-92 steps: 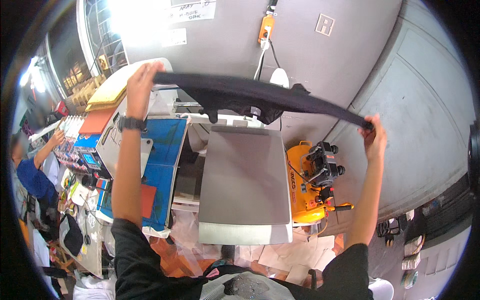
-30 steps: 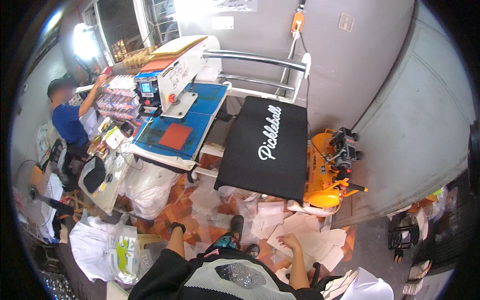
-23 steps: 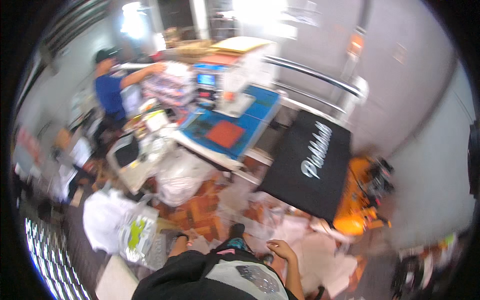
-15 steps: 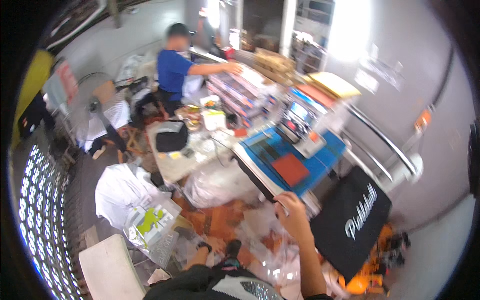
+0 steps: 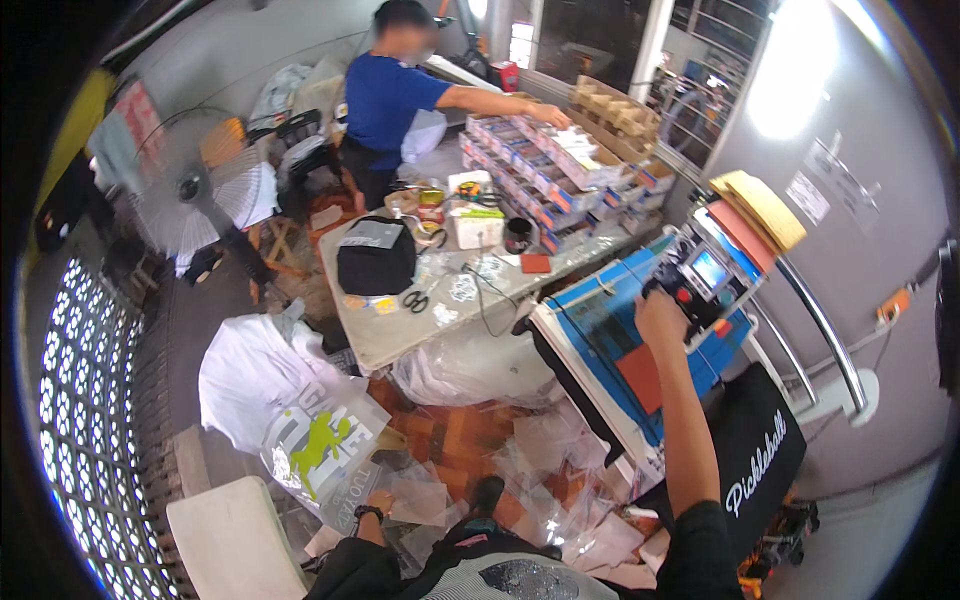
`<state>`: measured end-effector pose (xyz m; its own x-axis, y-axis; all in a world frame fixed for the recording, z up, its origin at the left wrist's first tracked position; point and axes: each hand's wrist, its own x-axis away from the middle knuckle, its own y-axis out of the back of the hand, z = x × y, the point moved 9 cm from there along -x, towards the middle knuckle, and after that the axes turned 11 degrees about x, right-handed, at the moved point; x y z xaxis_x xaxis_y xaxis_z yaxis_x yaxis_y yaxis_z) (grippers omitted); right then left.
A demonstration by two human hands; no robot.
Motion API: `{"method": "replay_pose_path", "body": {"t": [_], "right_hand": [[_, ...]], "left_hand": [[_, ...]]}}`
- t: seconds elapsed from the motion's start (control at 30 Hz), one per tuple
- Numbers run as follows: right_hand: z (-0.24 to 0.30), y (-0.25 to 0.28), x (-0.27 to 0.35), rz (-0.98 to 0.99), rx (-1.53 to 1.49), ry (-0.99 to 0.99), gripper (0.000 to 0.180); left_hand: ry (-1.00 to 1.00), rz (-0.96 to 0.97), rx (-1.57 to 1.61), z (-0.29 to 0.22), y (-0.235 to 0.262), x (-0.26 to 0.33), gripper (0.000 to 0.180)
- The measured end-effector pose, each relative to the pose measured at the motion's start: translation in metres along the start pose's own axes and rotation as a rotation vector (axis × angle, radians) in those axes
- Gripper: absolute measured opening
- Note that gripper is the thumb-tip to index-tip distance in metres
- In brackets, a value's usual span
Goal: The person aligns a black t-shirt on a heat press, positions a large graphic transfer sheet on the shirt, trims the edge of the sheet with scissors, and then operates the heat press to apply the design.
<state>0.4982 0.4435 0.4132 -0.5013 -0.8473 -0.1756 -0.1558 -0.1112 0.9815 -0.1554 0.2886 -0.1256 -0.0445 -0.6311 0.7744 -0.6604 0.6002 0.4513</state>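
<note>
My right hand (image 5: pixel 660 308) is stretched up and rests against the control box (image 5: pixel 712 272) of a blue heat press (image 5: pixel 610 335); nothing is in it. A black shirt with white lettering (image 5: pixel 752 462) lies flat on the press platen, just right of my right forearm. My left hand (image 5: pixel 381 499), with a dark watch at the wrist, hangs low by my body over clear plastic bags (image 5: pixel 420 500) on the floor. Whether its fingers hold anything is not visible.
A grey table (image 5: pixel 400 330) carries a black folded garment (image 5: pixel 376 262), scissors and small items. A person in a blue shirt (image 5: pixel 385 100) reaches over stacked boxes (image 5: pixel 560 170). A standing fan (image 5: pixel 195 190), bagged white shirts (image 5: pixel 290 400) and a white stool (image 5: pixel 235 545) are at left.
The view has swung left from the press toward the table. My right arm has risen from near my body to the press control box. The black shirt stays on the platen.
</note>
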Motion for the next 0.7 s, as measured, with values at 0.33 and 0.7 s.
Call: {"method": "replay_pose_path", "body": {"t": [0.33,0.7], "right_hand": [[0.002,0.003,0.000,-0.086,-0.153,0.038,0.040],[-0.045,-0.008,0.018,-0.293,-0.175,0.019,0.029]], "left_hand": [[-0.133,0.301,0.606,-0.007,-0.083,0.025,0.023],[0.121,0.548,0.694,0.055,-0.139,0.135,0.027]]}}
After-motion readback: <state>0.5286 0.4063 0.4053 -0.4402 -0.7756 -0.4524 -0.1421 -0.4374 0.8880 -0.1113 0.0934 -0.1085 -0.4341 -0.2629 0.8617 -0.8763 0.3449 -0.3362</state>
